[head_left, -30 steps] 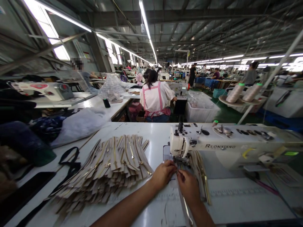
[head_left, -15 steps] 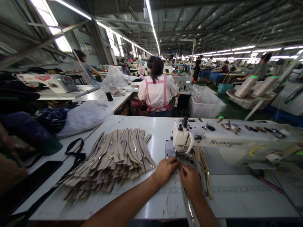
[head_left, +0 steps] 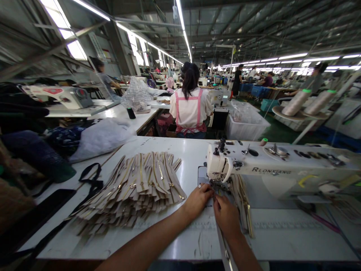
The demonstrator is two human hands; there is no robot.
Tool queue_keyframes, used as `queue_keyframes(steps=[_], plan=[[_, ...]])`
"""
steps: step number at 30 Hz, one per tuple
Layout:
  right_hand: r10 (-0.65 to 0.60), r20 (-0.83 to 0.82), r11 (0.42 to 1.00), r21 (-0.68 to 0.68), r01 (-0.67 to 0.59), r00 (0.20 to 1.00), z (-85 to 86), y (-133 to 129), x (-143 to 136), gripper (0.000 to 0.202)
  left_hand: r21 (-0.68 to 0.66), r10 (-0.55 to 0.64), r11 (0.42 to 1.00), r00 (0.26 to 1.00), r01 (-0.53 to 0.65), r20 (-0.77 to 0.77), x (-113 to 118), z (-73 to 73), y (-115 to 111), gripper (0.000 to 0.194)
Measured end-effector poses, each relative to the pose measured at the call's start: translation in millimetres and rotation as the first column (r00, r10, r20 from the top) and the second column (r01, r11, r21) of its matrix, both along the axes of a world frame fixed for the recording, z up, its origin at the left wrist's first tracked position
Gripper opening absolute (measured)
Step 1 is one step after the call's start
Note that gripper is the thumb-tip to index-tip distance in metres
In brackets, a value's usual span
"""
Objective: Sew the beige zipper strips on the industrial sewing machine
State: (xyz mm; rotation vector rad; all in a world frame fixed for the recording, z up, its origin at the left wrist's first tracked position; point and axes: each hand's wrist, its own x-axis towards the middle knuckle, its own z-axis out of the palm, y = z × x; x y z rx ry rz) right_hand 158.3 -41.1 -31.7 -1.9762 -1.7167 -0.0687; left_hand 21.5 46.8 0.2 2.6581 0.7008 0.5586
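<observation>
Just in front of the needle area of a white sewing machine (head_left: 254, 165), my two hands meet. My left hand (head_left: 199, 200) is closed, its fingertips pinching the end of a beige zipper (head_left: 223, 248). Close beside it, my right hand (head_left: 225, 214) is closed on the same zipper, which trails down past the table's front edge with its metal slider showing. The fingertips partly hide the zipper's upper end. Behind my right hand, more beige zippers (head_left: 244, 207) hang beneath the machine's arm. A large fanned pile of zippers (head_left: 141, 188) lies left of my hands.
Black straps (head_left: 91, 180) and a white plastic bag (head_left: 103, 139) lie at the left. Thread cones (head_left: 296, 102) stand at the right behind the machine. Across the table a person in a pink-strapped apron (head_left: 190, 109) sits with their back to me, near a white bin (head_left: 246, 126).
The view has shifted slightly. Both hands stay at the machine with the zipper, almost unmoved; the person ahead is more upright.
</observation>
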Motion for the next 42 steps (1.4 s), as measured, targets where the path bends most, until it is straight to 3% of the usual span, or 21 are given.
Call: queue_keyframes(steps=[5, 17, 27, 42], plan=[[-0.008, 0.104, 0.995, -0.097, 0.018, 0.995, 3.6, 1, -3, 0.034, -0.017, 0.005, 1.0, 0.999, -0.006, -0.035, 3, 5.3, 1, 0.024], [-0.038, 0.151, 0.965, -0.25, 0.075, 0.988, 19.9, 10, -12, 0.035, -0.049, 0.043, 0.998, 0.999, -0.043, 0.002, 4, 5.6, 6, 0.023], [-0.048, 0.165, 0.96, -0.263, 0.091, 0.985, 22.9, 15, -14, 0.035, 0.012, 0.033, 0.999, 0.999, -0.034, 0.036, 6, -10.2, 18, 0.021], [-0.056, 0.141, 0.973, -0.214, 0.086, 0.988, 24.4, 17, -12, 0.035, -0.05, 0.072, 0.996, 0.994, -0.068, 0.082, 0, -10.0, 14, 0.021]])
